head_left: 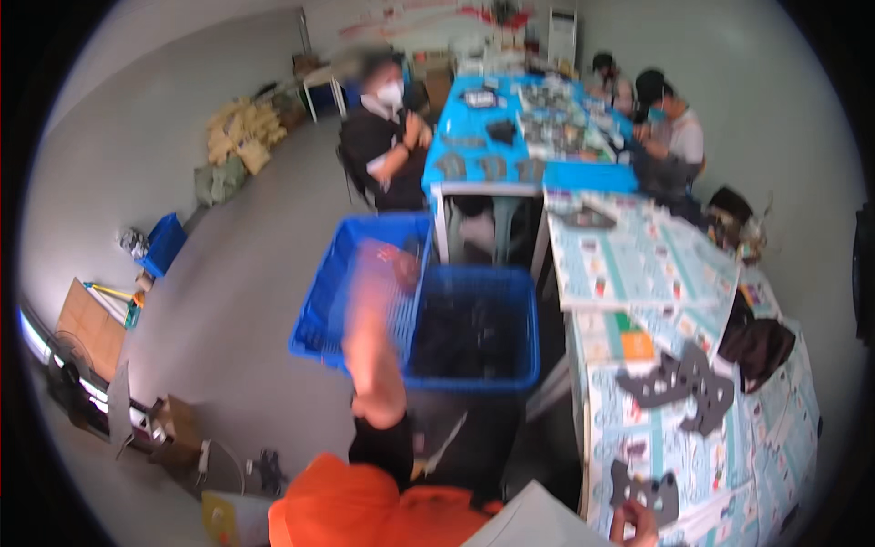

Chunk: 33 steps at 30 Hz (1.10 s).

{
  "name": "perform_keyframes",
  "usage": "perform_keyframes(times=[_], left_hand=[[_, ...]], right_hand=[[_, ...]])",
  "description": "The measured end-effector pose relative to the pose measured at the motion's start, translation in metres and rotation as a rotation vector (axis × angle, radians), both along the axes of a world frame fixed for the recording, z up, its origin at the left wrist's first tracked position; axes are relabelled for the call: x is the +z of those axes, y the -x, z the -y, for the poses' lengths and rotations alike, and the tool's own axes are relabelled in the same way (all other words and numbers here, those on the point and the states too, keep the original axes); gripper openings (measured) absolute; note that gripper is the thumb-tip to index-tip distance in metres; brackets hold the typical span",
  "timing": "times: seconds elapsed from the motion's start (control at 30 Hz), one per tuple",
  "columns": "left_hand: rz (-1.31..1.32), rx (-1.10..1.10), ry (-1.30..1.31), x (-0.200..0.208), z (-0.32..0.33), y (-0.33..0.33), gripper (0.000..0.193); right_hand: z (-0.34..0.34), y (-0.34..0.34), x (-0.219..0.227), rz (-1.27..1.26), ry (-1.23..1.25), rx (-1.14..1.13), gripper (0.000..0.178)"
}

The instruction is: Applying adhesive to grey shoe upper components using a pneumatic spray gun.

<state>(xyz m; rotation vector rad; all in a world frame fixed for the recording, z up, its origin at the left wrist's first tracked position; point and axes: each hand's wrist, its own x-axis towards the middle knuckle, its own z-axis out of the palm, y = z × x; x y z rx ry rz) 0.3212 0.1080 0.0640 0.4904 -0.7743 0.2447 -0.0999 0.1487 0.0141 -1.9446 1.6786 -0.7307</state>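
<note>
Blue crates (474,333) stand on the floor beside our table (674,438). Our left hand (394,269) is raised over them, blurred, so we cannot tell its grip. Our right hand (635,526) pinches a grey flat part (645,490) at the table's near edge. More grey parts (684,383) lie further up the table.

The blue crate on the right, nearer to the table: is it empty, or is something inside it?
Not empty. The blue crate holds a heap of dark things up to about mid-height; the picture is too blurred to tell what they are.
</note>
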Motion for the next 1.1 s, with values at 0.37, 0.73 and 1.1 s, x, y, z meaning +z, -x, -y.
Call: perform_keyframes(times=[0.37, 0.73, 1.1], left_hand=[[0.273, -1.11, 0.318, 0.022, -0.044, -0.054, 0.081], [0.239, 0.332, -0.159, 0.02, -0.019, -0.012, 0.092], [0.172, -0.578, -1.079, -0.072, 0.028, 0.026, 0.024]], right_hand=[[0.017, -0.04, -0.003, 0.733, -0.199, 0.25, 0.078], [0.015, -0.081, 0.007, 0.878, -0.284, 0.306, 0.064], [0.021, -0.099, -0.005, 0.528, -0.184, 0.218, 0.031]])
